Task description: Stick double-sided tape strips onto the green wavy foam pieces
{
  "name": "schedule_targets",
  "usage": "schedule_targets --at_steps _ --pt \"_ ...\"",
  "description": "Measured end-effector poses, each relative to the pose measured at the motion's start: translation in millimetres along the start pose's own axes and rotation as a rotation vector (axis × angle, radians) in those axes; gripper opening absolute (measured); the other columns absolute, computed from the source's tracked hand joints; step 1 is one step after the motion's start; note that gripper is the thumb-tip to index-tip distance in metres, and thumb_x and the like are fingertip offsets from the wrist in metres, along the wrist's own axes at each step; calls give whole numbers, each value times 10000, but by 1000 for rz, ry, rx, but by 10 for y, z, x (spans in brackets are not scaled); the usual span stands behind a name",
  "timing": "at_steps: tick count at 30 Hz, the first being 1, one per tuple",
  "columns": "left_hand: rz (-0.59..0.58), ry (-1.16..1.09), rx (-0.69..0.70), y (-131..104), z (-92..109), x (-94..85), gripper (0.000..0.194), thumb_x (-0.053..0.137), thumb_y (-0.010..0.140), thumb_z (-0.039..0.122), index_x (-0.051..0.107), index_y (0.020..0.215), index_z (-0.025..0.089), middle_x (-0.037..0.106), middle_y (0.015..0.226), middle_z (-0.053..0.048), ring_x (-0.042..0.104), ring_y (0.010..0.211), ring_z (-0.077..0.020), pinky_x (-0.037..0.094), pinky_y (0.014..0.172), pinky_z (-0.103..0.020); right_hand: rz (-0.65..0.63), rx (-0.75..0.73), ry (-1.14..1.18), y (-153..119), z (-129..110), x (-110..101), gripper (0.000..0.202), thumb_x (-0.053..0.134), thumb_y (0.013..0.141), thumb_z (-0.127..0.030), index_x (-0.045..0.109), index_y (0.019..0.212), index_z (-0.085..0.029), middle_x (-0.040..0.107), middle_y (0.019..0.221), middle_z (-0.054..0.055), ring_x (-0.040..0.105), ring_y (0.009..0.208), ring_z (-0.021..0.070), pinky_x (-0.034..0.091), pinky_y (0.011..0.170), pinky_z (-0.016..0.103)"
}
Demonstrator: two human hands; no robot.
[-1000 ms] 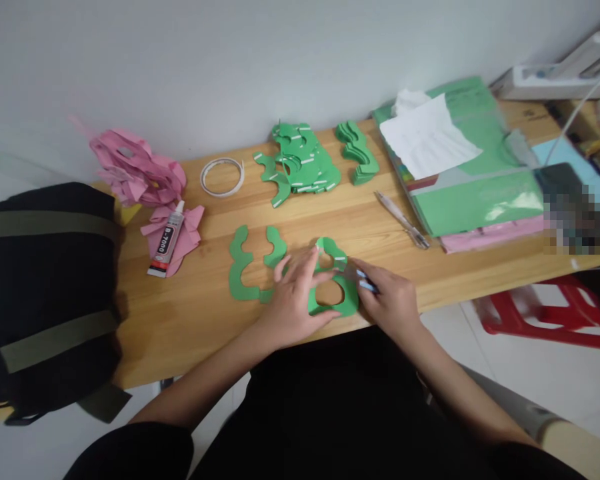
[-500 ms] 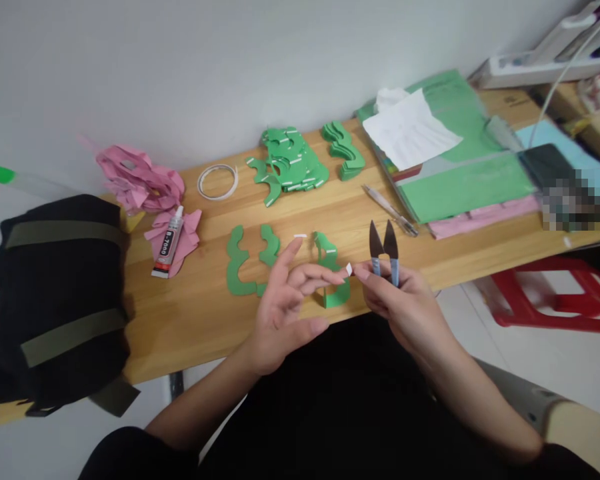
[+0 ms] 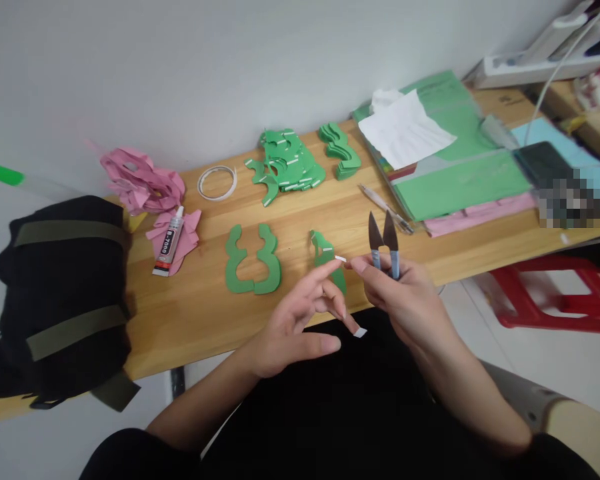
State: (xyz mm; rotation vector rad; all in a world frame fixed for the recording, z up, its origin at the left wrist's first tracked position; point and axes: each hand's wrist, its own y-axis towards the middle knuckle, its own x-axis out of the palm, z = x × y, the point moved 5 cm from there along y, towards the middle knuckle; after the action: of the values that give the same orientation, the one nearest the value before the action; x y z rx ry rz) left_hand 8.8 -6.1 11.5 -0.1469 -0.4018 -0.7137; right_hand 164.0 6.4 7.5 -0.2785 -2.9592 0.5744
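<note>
My left hand (image 3: 300, 327) is spread palm up over the table's front edge. One small white strip (image 3: 340, 259) clings to its index fingertip, and another white piece (image 3: 361, 332) to a lower fingertip. My right hand (image 3: 397, 287) is closed round blue-handled snips (image 3: 383, 247), their dark blades apart and pointing up; its index fingertip and thumb are beside the strip on my left index finger. Behind my left fingers lies a green cut-out with white strips (image 3: 323, 250), partly covered. Two curved green pieces (image 3: 237, 270) stand end to end to its left.
Along the back are a tape roll (image 3: 217, 183), a pile of green pieces (image 3: 293, 163) and a green stack (image 3: 340, 152). A pen (image 3: 386, 208) and green sheets (image 3: 465, 183) lie right. Left are pink pieces (image 3: 143, 180), a glue tube (image 3: 169, 245) and a black bag (image 3: 70, 293).
My left index finger has moved right, up to my right fingertips. The fingertip with the other white piece has moved down, away from my right hand.
</note>
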Motion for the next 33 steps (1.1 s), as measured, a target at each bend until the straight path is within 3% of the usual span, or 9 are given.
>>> schedule_targets --at_steps 8,12,18,21,24,28,33 --pt "-77 113 -110 -78 -37 86 816 690 846 225 274 1534 363 531 1062 -31 678 943 -200 492 996 -487 68 39 -44 11 108 -119 273 788 664 -397 631 649 -173 355 488 -98 245 434 43 194 408 218" --pt "-97 108 -128 -86 -82 113 839 685 847 215 242 1542 372 523 1063 -29 667 935 -190 495 983 -477 27 120 -29 8 194 -122 347 805 647 -460 627 635 -163 351 478 -96 248 426 38 181 399 215" --pt "-125 194 -146 -101 -196 191 880 673 844 193 182 1554 365 516 1074 -33 657 936 -175 510 958 -437 34 95 -86 -29 232 -195 360 842 608 -451 634 656 -162 431 506 -76 284 441 43 201 413 221" --pt "-37 486 -170 -139 -273 210 840 633 865 228 169 1564 263 567 1109 -74 667 837 -159 548 893 -408 30 126 -137 -69 287 -280 340 828 622 -433 617 666 -169 381 470 -93 266 422 47 191 412 225" --pt "76 1025 -223 -185 -333 226 618 536 918 265 348 1494 145 627 1158 -137 666 714 -161 581 723 -369 85 89 -241 -67 314 -376 307 790 645 -415 606 669 -171 390 484 -86 282 436 57 191 423 233" --pt "50 1673 -163 -175 -369 373 456 464 954 256 540 1363 68 648 1251 -199 695 682 -214 532 498 -319 55 7 -407 34 363 -334 279 722 682 -409 575 625 -178 408 503 -71 318 463 74 239 451 248" --pt "79 2003 -160 -88 -471 470 538 566 922 299 541 1362 -10 522 1416 -300 676 599 -211 523 460 -330 19 -43 -596 185 428 -169 294 663 682 -450 595 614 -172 497 499 -32 433 495 120 304 497 269"
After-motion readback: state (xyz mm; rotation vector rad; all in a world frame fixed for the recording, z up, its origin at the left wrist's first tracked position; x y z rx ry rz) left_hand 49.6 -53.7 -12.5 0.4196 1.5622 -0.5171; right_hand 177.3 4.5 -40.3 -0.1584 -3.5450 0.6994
